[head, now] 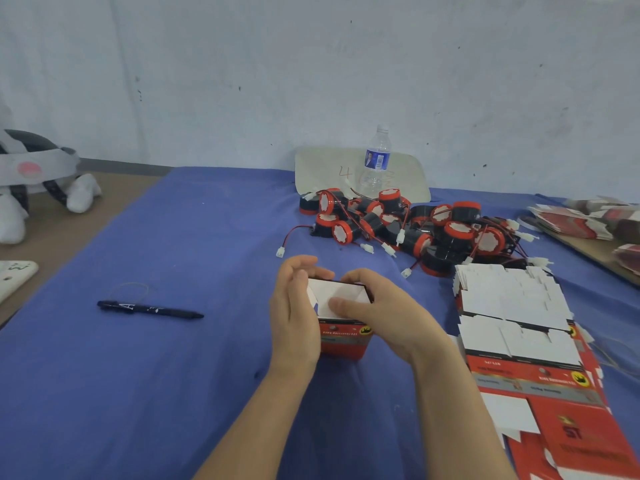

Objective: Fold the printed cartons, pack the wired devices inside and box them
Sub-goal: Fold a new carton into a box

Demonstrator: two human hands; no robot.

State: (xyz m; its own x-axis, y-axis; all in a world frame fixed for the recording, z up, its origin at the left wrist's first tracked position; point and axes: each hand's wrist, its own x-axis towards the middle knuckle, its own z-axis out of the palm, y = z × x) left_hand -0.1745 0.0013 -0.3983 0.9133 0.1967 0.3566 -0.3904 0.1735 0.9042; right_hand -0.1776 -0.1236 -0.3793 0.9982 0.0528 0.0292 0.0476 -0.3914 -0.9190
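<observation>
My left hand (296, 313) cups the left wall of a small red printed cardboard carton (343, 342), which stands upright on the blue cloth (156, 375) with its white mouth facing up. My right hand (377, 317) grips the right side, thumb pressed inside. The black-and-red round wired devices (415, 226) lie heaped at one o'clock, nearer my right hand.

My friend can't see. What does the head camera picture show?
A person's left hand and right hand hold a red carton, open on top, on a blue cloth. Behind lies a pile of wired devices; flat cartons are stacked on the right, a pen on the left.
</observation>
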